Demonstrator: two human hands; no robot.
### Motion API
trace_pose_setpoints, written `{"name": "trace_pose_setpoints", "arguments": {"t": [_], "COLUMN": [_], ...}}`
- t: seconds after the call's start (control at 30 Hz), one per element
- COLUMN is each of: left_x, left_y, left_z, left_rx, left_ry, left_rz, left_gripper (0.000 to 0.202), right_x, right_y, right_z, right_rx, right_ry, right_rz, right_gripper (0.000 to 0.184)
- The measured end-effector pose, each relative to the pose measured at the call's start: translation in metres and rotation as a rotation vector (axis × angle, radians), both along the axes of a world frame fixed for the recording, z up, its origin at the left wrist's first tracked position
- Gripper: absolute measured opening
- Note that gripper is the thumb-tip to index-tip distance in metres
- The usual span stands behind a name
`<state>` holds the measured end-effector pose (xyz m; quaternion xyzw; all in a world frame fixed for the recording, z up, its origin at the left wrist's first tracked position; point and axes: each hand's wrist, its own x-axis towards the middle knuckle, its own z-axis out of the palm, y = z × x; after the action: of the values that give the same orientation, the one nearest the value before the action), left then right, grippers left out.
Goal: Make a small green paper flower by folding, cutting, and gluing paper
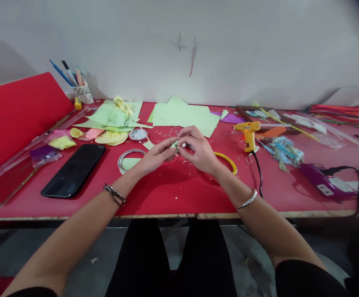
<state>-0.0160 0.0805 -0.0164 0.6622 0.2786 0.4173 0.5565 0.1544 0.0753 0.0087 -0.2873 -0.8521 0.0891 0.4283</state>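
Over the middle of the red table my two hands meet around a small piece of light green paper [176, 144]. My left hand [157, 156] pinches it between thumb and fingertips. From the other side my right hand [198, 149] closes on the same piece, its fingers curled and partly hiding it. A white tape roll [119, 161] lies beside my left hand, with a green paper scrap inside its ring. Partly behind my right wrist is a yellow ring-shaped roll [233, 164]. Small paper bits are scattered on the table beneath my hands.
Green paper sheets [182, 115] lie at the back. A black phone [74, 171] rests on the left, near a pen cup [84, 94]. A yellow glue gun [249, 135] stands on the right, its cord running to the front edge. Farther right is a purple device [324, 183].
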Motion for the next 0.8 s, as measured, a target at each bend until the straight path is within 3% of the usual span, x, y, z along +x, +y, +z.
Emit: {"name": "trace_pose_setpoints", "arguments": {"t": [0.17, 0.47, 0.63, 0.8], "left_x": [-0.003, -0.002, -0.002, -0.003], "left_y": [0.001, 0.004, 0.004, 0.004], "left_z": [0.004, 0.005, 0.004, 0.006], "left_rx": [0.168, 0.613, 0.685, 0.616], "left_ry": [0.111, 0.49, 0.487, 0.4], "left_rz": [-0.029, 0.207, 0.231, 0.217], "left_gripper": [0.051, 0.044, 0.04, 0.044], "right_x": [-0.002, -0.008, -0.011, -0.007], "right_y": [0.0, 0.001, 0.001, 0.001], "right_z": [0.0, -0.008, -0.012, -0.007], "right_rx": [-0.049, -0.156, -0.189, -0.236], "right_ry": [0.069, 0.15, 0.185, 0.229], "right_rz": [-0.038, -0.116, -0.154, -0.029], "right_gripper": [0.007, 0.007, 0.006, 0.001]}}
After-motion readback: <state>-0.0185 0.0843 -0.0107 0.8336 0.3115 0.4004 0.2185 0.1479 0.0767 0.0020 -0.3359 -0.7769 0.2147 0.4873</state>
